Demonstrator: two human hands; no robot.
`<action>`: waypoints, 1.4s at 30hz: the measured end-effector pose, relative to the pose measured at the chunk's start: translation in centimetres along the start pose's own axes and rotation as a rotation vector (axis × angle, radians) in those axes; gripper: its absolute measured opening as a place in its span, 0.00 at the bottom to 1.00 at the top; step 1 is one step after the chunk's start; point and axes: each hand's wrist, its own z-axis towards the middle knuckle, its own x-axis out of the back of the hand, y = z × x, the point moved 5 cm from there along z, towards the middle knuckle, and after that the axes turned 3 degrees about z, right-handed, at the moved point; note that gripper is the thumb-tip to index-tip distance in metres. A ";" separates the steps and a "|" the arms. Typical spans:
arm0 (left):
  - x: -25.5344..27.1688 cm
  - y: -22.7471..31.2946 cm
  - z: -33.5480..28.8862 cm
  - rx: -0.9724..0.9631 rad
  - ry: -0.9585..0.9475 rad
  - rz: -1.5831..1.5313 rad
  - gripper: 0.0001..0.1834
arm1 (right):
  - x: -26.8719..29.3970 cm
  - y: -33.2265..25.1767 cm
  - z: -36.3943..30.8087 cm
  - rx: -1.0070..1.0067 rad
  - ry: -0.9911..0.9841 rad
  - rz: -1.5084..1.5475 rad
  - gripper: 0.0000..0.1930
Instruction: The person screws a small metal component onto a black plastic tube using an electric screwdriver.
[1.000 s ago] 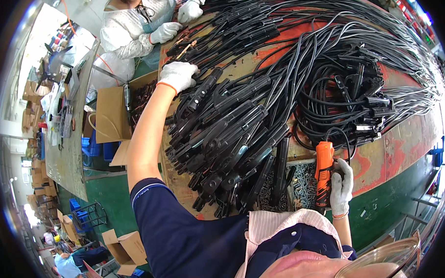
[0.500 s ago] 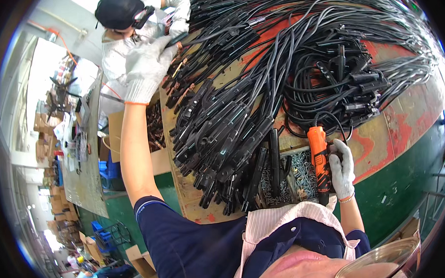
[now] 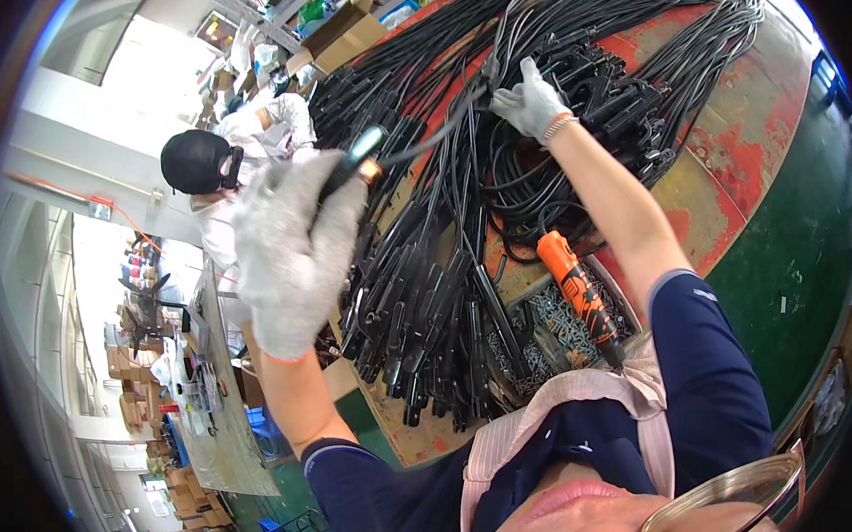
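My left hand (image 3: 299,252), in a white knitted glove, is raised at the left, closed around a black cable handle (image 3: 352,161) that looks like a welding electrode holder. A coppery piece shows beside it, and its dark cable (image 3: 431,139) runs right toward my other hand. My gloved right hand (image 3: 530,103) reaches over the cables at the table's far middle, fingers apart. Whether it touches the cable is blurred. Many similar black handles (image 3: 409,323) lie heaped below and between my hands. An orange and black power screwdriver (image 3: 577,284) lies near me, on a screw box (image 3: 532,342).
A coiled bundle of black cables (image 3: 527,201) lies beyond the screwdriver. Long cables stretch across the red-worn wooden table (image 3: 723,176). A person in white with a black cap (image 3: 197,161) is at the far left. Cardboard boxes (image 3: 348,39) stand behind.
My right hand has left the screwdriver's side and reached far over the cables. My left hand, still holding the handle, has come nearer and lower. The view has turned.
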 end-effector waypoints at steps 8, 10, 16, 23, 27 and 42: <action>-0.1 0.4 -6.3 -0.126 -0.092 0.274 0.12 | -4.0 2.9 -2.9 -0.155 -0.325 -0.125 0.09; -1.4 -0.7 -6.7 -0.004 -0.202 0.214 0.11 | -3.9 5.0 -6.4 -0.242 -0.553 -0.229 0.08; -4.5 -1.7 -9.0 0.368 -0.403 -0.137 0.13 | -2.3 8.5 -15.4 -0.183 -0.771 -0.207 0.07; -9.0 0.3 -9.9 0.547 -0.407 -0.656 0.28 | -5.3 5.7 -16.8 -0.262 -0.823 0.272 0.09; -11.0 1.8 -10.2 0.631 -0.371 -0.903 0.25 | -5.1 6.0 -17.8 -0.293 -0.709 0.207 0.09; -13.3 2.1 -11.8 0.509 0.189 -1.036 0.25 | -2.1 8.9 -22.0 -0.255 -0.578 -0.028 0.12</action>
